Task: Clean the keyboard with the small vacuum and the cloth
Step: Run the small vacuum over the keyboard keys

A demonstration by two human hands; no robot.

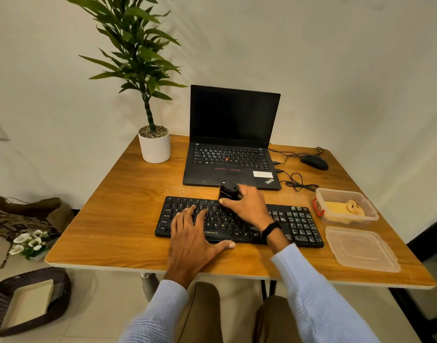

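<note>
A black keyboard point(296, 225) lies near the front of the wooden table point(118, 219). My right hand point(247, 206) grips a small black vacuum point(228, 191) that stands on the keys near the keyboard's top middle. My left hand point(192, 236) rests flat on the keyboard's left half, fingers spread, thumb at the front edge. A yellow cloth point(343, 210) lies crumpled inside a clear plastic box point(322, 194) to the right of the keyboard.
An open black laptop point(234, 134) stands behind the keyboard, with a potted plant point(154, 144) to its left and a wired mouse point(314, 162) to its right. The box's lid point(361, 248) lies at the front right. A basket point(29, 300) sits on the floor at left.
</note>
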